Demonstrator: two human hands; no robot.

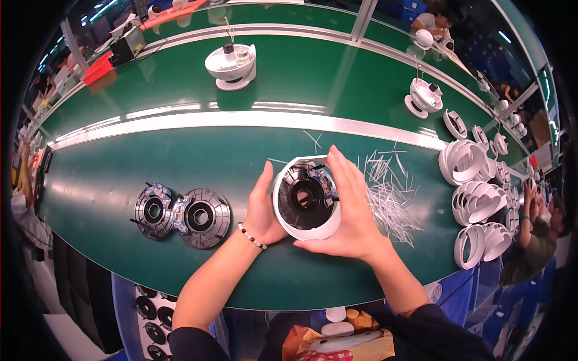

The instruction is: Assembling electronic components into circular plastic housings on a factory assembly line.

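The left hand (265, 207) at nine o'clock and the right hand (355, 213) at three clasp a white housing (316, 232) between them, over the middle of the surface (289, 274). The step looks like seating its black disc (288, 201) — next calls for level, even pressure. Two spare discs (208, 234) lie toward nine; loose white strips (391, 210) crowd three o'clock — stacked rings (471, 198) beyond.
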